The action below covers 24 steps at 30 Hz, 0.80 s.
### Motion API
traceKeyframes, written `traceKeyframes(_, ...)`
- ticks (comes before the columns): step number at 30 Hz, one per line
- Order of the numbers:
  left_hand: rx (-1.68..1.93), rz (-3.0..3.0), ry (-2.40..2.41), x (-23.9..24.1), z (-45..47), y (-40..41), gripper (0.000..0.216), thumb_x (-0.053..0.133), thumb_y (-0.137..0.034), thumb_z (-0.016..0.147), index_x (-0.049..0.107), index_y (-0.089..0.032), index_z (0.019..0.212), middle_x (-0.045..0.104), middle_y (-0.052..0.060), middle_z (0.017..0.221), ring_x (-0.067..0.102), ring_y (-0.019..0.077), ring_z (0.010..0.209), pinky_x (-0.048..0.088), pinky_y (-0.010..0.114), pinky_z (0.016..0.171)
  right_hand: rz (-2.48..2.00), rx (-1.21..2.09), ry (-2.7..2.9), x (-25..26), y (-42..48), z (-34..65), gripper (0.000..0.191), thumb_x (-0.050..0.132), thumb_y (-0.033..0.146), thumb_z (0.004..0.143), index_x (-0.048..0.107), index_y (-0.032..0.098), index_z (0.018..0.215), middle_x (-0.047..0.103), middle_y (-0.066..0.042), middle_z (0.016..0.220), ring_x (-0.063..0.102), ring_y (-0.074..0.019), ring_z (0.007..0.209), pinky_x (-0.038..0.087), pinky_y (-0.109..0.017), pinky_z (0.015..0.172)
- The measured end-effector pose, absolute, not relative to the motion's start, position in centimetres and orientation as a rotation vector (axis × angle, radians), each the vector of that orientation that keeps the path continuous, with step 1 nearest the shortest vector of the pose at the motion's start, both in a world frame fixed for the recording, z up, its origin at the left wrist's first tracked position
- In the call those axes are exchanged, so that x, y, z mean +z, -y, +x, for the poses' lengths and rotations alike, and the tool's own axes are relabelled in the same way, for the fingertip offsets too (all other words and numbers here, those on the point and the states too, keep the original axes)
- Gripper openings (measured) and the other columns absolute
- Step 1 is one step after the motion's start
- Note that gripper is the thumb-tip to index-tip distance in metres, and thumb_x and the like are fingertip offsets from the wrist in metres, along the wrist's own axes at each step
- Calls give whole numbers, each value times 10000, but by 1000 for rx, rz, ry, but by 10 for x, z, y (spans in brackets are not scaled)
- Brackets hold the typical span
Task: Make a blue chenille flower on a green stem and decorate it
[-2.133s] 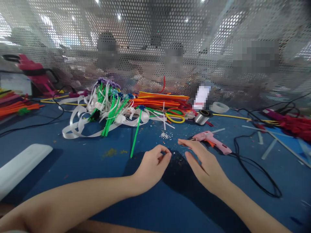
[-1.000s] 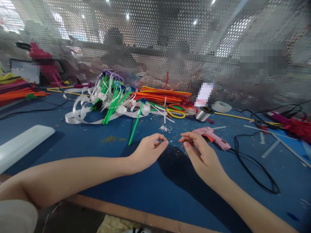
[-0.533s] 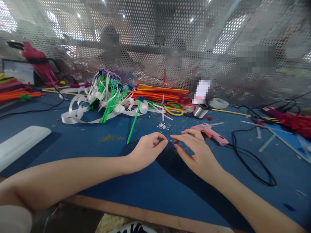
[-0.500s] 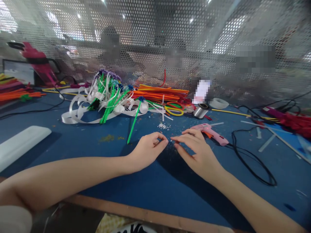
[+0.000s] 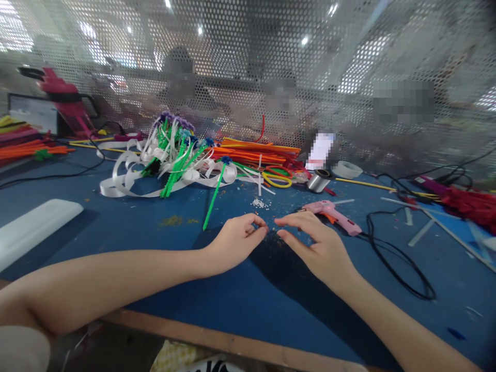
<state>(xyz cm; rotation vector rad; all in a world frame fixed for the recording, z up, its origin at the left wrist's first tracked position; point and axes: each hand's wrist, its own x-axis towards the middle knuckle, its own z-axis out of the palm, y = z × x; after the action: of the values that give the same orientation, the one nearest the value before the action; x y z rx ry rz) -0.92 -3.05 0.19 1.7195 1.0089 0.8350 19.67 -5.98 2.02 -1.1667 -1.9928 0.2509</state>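
Note:
My left hand (image 5: 241, 240) is closed in a pinch over the blue table (image 5: 248, 305); whatever its fingertips hold is too small to make out. Just to the right, my right hand (image 5: 318, 243) has its thumb and fingers apart, with nothing visible between them. Beyond both hands lies a small heap of white beads (image 5: 259, 204). A green pipe-cleaner stem with a blue flower head (image 5: 215, 199) lies left of the beads. The pink glue gun (image 5: 337, 214) rests behind my right hand, partly covered by it.
Green stems with purple and blue heads (image 5: 176, 155) lie among white ribbon (image 5: 116, 186). Orange pipe cleaners (image 5: 256, 152), a wire spool (image 5: 319, 182) and a phone (image 5: 321, 150) stand at the back. A black cord (image 5: 403, 279) loops at right; a white case (image 5: 39, 227) sits left.
The fingers of my right hand have come down and moved slightly away from my left fingertips. My left hand stays pinched in nearly the same place. The view has shifted a little.

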Motion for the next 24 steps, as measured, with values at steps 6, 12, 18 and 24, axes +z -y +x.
traceKeyframes(6,821,1739,-1023,5,-10,32,201,556,-356,917,649,-179,903,409,-84,524,326,83,495,234,240,497,-1234,578,1839,21,61,191,149,645,344,924,744,243,879,753,-43,970,691,-200,893,541,-327,818)
traceKeyframes(12,826,1746,-1007,7,-10,33,225,556,-395,928,632,-184,908,391,-89,528,309,77,480,241,240,498,-1323,825,1624,13,58,193,258,641,459,916,706,213,866,628,0,696,560,-146,611,467,-297,600)
traceKeyframes(18,832,1740,-977,7,-10,33,219,559,-405,936,619,-196,915,372,-93,527,289,76,474,243,239,495,-1285,998,1495,5,54,195,313,639,519,916,660,208,895,591,19,651,532,-143,614,429,-297,603)
traceKeyframes(24,828,1733,-952,6,-10,33,220,565,-413,934,627,-203,922,378,-87,538,300,78,481,245,239,495,-1316,1032,1451,6,56,193,341,600,545,935,625,208,892,577,27,611,513,-136,601,397,-283,601)
